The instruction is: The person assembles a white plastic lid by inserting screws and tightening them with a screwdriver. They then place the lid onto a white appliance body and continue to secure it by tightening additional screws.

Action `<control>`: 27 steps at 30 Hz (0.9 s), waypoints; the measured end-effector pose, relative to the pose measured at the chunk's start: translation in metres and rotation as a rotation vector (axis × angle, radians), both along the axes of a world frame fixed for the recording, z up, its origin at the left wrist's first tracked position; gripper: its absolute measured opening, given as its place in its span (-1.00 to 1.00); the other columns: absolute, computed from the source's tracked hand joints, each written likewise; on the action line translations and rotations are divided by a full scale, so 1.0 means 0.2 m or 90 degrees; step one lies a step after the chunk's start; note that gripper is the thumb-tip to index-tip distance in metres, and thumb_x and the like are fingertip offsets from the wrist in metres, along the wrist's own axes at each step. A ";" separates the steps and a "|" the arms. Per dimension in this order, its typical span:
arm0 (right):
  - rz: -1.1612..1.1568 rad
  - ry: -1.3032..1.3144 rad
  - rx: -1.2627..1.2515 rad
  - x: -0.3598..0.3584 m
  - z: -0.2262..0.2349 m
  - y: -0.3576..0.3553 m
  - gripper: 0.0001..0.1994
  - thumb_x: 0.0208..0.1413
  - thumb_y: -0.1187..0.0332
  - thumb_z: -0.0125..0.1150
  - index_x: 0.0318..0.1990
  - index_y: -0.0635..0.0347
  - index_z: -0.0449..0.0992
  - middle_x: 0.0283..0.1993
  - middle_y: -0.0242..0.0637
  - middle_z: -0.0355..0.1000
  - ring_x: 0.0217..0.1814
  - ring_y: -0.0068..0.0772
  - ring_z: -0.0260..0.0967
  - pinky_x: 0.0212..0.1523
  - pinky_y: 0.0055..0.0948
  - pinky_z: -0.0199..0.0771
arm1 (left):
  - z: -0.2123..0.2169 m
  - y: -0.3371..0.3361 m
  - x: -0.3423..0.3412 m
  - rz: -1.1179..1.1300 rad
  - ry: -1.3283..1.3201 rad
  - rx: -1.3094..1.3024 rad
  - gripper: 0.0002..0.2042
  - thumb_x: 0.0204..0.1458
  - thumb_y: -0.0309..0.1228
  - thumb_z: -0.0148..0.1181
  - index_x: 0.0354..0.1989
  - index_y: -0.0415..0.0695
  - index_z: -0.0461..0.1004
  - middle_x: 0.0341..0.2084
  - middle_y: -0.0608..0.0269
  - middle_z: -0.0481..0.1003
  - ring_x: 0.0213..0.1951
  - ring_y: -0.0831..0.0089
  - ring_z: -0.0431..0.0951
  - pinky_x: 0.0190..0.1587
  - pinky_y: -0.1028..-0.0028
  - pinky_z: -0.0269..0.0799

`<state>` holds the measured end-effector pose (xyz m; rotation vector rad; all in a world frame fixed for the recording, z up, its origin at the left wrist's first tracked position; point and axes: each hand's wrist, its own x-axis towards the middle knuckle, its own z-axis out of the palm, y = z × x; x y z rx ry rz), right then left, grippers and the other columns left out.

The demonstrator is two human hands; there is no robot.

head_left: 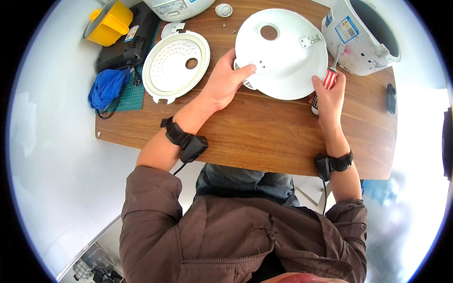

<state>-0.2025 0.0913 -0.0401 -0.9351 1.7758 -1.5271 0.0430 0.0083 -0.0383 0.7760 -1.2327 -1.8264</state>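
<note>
Round white plastic lid (pixel 285 63): left hand (pixel 225 81) pinches its edge; right hand (pixel 331 100), clasping a red-and-white-striped screwdriver (pixel 330 79), apparently touches it.

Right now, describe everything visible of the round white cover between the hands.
The round white plastic-looking cover is shallow and dished, with a round opening toward its far edge, a silvery metal bracket at upper right and small dark holes near the left hand. That hand pinches its left edge over the brown wooden table; the right hand appears to touch its lower-right rim.
</note>
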 end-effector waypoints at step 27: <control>0.111 0.252 0.068 -0.20 0.04 -0.04 -0.58 0.14 0.21 0.29 0.01 0.36 0.44 -0.27 0.12 0.56 -0.23 0.14 0.56 -0.13 -0.08 0.53 | 0.07 -0.80 0.07 0.062 -0.909 -0.769 -0.90 0.07 -0.55 0.28 -0.26 -0.28 0.61 -0.26 -0.15 0.58 -0.13 -0.12 0.60 -0.07 0.06 0.52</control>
